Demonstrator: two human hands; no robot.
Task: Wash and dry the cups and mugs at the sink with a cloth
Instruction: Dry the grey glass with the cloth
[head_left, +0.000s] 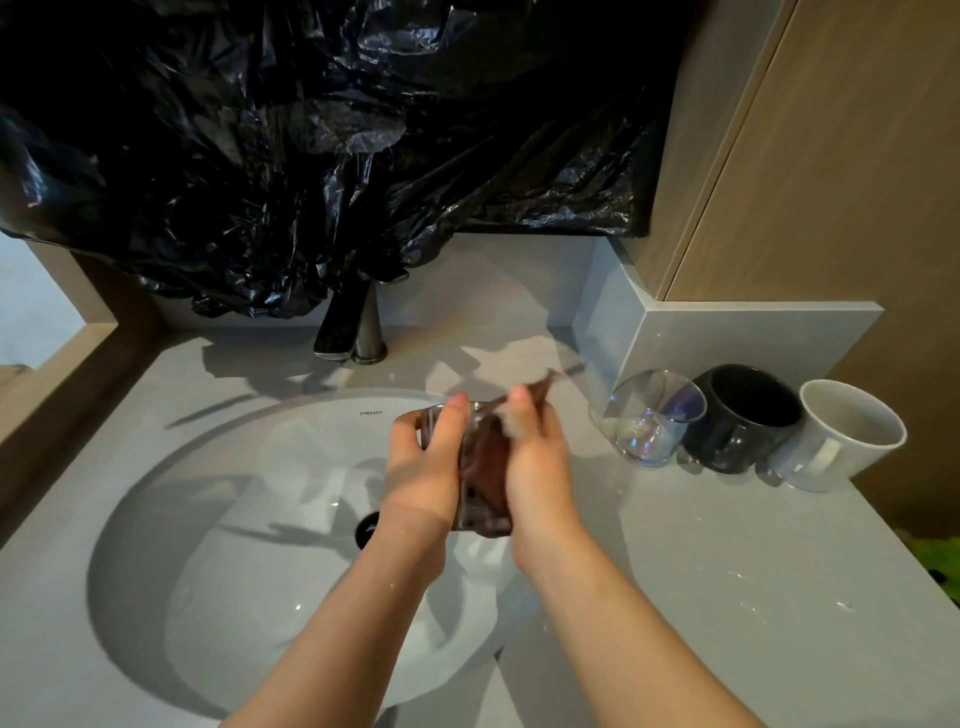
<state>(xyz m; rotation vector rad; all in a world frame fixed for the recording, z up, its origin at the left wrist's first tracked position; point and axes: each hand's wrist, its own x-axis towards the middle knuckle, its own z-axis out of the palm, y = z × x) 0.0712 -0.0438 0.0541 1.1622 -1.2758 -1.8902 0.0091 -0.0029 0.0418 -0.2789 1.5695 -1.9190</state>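
Over the round white ceramic sink (249, 519) we see the left hand (426, 462), its grip curled round a clear glass tumbler (480, 501); the right hand (537, 467) has its grip pinching a dark reddish cloth (488, 452) against it. A black ceramic mug (743, 421) stands on the grey table (727, 571) nearby

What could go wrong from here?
1. Only the left hand grips the glass over the sink while the right hand rubs it with the cloth; a slip could drop and crack it.
2. The second glass, black mug and white mug stand crowded on the counter near the right hand; a wide stroke might knock them.
3. The water drops on the counter could make a set-down glass slide.
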